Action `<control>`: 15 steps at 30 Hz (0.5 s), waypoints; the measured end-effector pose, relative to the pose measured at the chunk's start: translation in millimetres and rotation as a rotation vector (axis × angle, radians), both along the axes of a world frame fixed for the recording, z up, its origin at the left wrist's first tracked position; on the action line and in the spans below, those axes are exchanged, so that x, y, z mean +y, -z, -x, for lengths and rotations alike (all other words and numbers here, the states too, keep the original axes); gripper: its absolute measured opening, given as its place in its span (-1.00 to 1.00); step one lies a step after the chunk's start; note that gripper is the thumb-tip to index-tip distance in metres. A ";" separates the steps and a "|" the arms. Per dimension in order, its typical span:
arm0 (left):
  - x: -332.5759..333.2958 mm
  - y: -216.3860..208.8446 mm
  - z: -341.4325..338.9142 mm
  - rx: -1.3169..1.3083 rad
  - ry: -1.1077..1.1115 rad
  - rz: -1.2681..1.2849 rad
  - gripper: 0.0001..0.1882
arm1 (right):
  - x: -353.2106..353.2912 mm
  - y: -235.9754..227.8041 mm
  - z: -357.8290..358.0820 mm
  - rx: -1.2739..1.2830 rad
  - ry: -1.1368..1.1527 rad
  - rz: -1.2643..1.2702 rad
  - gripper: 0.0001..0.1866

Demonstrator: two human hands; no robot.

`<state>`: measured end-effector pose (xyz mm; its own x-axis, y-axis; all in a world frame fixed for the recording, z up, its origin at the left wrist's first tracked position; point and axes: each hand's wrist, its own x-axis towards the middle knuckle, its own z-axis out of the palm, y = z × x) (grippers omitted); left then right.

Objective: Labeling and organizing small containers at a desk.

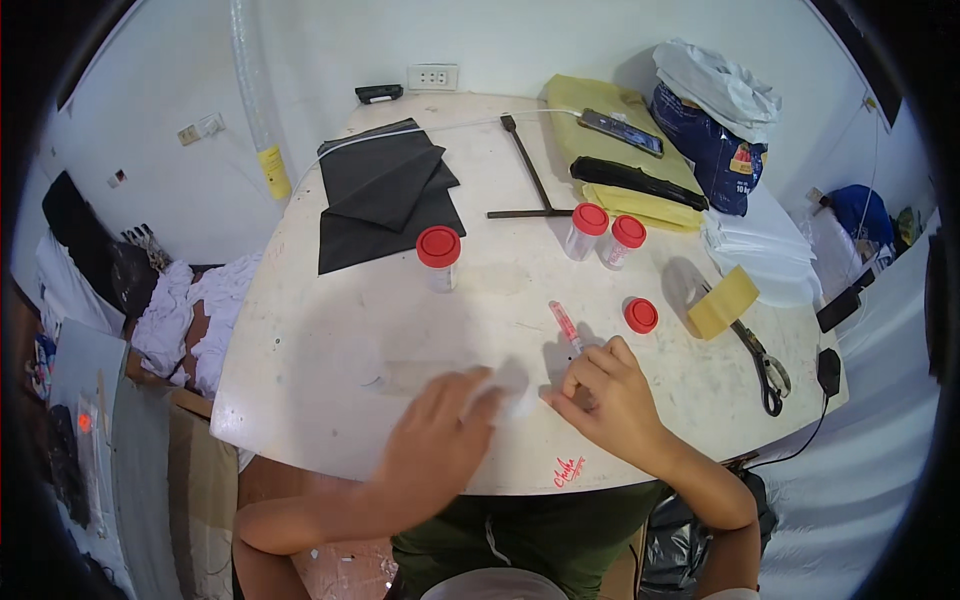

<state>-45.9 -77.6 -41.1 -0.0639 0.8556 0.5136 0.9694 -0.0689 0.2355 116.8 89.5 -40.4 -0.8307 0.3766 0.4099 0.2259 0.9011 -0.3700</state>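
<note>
My left hand (435,435) reaches over the near middle of the table, smeared by motion, so its grip is unclear. Just beyond its fingertips is a blurred, clear, lidless shape (515,385), perhaps a cup. Right of that, my right hand (612,405) has its fingers curled in. A red-and-white pen (564,322) sticks out past its knuckles, its lower end hidden by the fingers. A loose red screw lid (641,316) lies beyond this hand. Three clear specimen cups with red lids stand farther off: one cup (440,258) left of centre, two cups (588,232) side by side.
Black sheets (390,195) lie at the far left. A dark T-shaped bar (530,170) lies beside a yellow folded packet (600,110) with a phone (622,132) on it. At right are a yellow tape roll (723,303), scissors (768,375) and white sheets (765,250).
</note>
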 end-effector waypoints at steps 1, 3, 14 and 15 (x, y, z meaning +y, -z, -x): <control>-0.8 0.9 -4.3 -0.006 0.005 0.006 -0.70 | 1.0 0.7 1.4 -0.006 0.005 0.006 -0.78; 0.2 -0.6 -12.3 0.182 0.136 -0.032 -0.64 | 3.4 -1.5 2.9 -0.065 -0.002 0.052 -0.77; 1.9 7.4 -8.7 0.011 0.213 0.137 -0.65 | 19.6 -27.2 1.2 -0.103 -0.277 -0.012 -0.42; 4.6 11.0 -7.3 0.056 0.192 0.130 -0.64 | 20.0 -25.7 3.0 -0.135 -0.369 -0.126 -0.34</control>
<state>-38.5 -73.1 -52.1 0.1321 0.9087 0.3961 0.9532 -0.2261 0.2008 113.8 109.5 -14.7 -0.9500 -0.0028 0.3123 -0.0820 0.9671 -0.2408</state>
